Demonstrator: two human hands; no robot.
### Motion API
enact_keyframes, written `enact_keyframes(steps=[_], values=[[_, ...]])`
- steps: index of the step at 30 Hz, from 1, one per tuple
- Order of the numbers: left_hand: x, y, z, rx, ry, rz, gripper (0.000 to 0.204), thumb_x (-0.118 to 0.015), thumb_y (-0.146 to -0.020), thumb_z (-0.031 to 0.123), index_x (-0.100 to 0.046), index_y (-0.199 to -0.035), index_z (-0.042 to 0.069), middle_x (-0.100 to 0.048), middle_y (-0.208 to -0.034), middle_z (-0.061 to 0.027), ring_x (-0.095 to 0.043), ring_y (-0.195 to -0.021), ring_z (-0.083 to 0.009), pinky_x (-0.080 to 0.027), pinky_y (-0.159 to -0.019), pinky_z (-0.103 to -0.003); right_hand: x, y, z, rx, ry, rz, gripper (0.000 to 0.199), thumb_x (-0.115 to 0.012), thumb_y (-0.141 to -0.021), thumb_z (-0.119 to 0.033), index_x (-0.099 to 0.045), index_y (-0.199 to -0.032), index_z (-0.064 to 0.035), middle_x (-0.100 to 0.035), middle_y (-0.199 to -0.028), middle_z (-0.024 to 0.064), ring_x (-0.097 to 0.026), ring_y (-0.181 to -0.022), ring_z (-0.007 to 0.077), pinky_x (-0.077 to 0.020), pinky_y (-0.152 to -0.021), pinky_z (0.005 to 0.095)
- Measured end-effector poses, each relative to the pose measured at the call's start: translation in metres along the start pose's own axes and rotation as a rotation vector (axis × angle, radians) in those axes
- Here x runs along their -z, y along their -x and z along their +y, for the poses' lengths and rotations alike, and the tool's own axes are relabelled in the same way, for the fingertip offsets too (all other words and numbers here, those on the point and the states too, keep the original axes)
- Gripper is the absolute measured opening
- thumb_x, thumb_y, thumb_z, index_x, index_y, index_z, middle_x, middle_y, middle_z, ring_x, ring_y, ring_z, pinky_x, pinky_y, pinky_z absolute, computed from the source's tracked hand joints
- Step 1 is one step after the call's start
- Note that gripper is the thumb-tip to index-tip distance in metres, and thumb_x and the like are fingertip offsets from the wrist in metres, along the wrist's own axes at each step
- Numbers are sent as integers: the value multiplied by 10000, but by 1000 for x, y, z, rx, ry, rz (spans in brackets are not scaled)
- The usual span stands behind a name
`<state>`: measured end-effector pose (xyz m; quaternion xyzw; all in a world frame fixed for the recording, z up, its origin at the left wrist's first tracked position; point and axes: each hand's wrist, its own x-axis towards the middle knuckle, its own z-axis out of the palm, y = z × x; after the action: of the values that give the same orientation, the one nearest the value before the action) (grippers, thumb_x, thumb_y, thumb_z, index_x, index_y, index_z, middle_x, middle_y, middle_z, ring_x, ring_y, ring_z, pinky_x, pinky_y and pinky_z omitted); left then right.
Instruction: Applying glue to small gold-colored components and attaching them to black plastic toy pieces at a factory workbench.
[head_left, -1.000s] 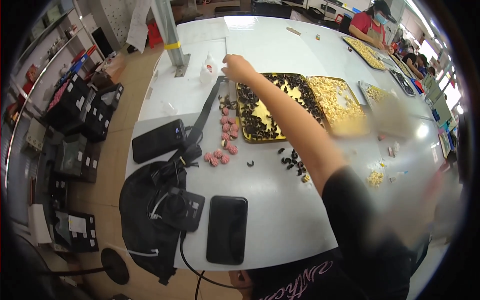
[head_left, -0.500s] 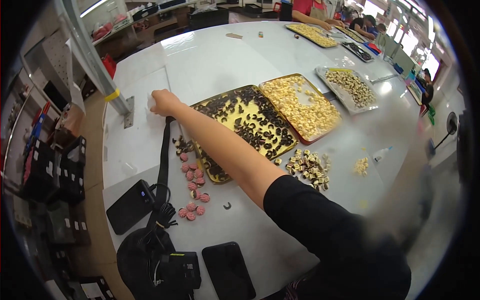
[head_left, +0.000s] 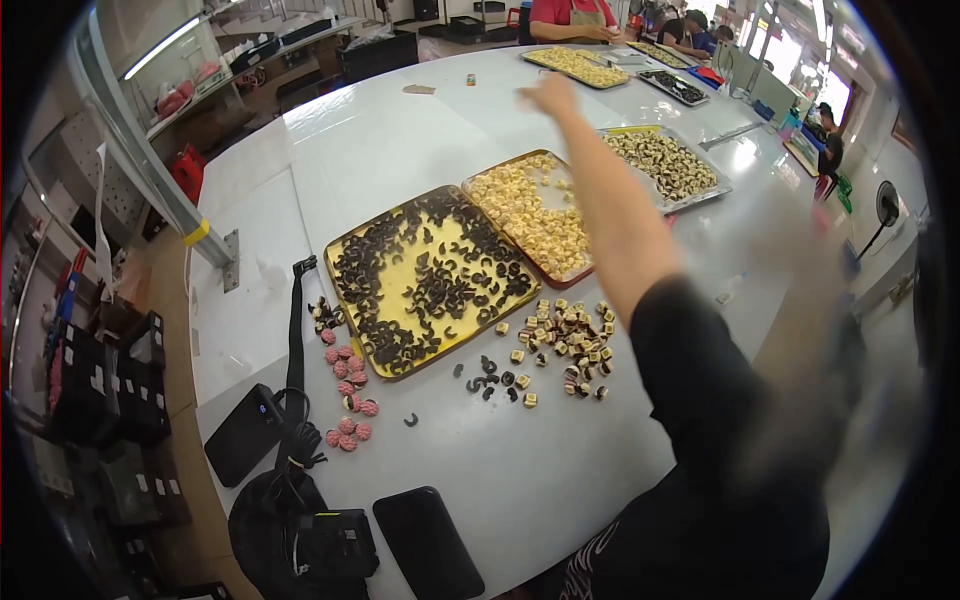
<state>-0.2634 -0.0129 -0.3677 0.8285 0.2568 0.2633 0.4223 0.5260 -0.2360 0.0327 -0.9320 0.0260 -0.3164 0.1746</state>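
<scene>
Right hand: right hand (head_left: 550, 95) raised over bare white tabletop at the far end of an outstretched arm, touching nothing visible; motion-blurred.
Grip state: cannot tell whether the fingers are spread or closed, or whether a piece is held.
Left hand: not in view.
Nearest item: tray of pale pastries (head_left: 530, 215), gold-rimmed, just below the hand on the near side; partly filled, with bare patches at its far corner.
Handling, judged: the pieces look small, light, dry and crumbly; best taken singly by the sides with fingertips, not squeezed. The tray looks thin and stiff; take it by the rim, on two sides, kept level.
Adjacent left: tray of dark crescent pastries (head_left: 430, 280), on a yellow liner, edge to edge with the pale tray.
Adjacent right: silver tray of mixed pieces (head_left: 665, 165), near the forearm.
Loose on table: two-tone square pieces (head_left: 565, 340), a few dark crescents (head_left: 490, 380), pink round pieces (head_left: 348, 395).
Near edge: black flat device (head_left: 428, 540), black bag with cables (head_left: 300, 530), black power pack (head_left: 243, 435).
Far end: other people at further trays (head_left: 585, 65).
Right margin: blurred shape, unidentifiable.
</scene>
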Motion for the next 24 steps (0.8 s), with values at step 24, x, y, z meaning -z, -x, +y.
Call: enact_keyframes(steps=[24], values=[[-8,4,68,-87,-99,-2,192,-537,-771,-16,-584,-957,-26,-570,-878,-123,-532,-775,-208,-454,-664,-278,181,-4,245,-766,131,-15,654,-762,-614,-448,-587,-1097,-44,-587,-1133,131,-569,-1047,249,-465,-859,366]])
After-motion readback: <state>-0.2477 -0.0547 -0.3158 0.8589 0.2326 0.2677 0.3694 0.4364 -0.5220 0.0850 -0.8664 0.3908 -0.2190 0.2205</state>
